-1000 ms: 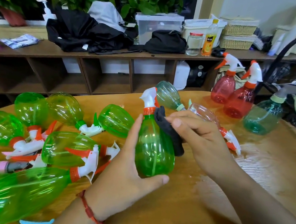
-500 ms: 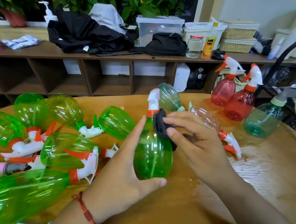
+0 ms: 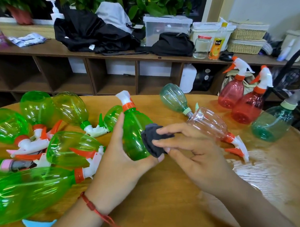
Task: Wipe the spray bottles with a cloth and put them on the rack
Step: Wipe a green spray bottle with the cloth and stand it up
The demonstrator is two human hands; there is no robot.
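- The left hand grips a bright green translucent plastic spray bottle with a white nozzle and orange collar, lifted off the round wooden worktop and tilted, nozzle leaning away to the left.
- The right hand pinches a bunched dark grey cloth between its fingertips, pressed against the bottle's right flank.
- Left of the held bottle lies a heap of green plastic spray bottles on their sides; at least seven show, some overlapping.
- Behind the right hand, one teal bottle and one clear pinkish bottle lie on the worktop.
- At the far right stand two red spray bottles and one upright teal spray bottle, close together.
- A red string bracelet circles the left wrist.
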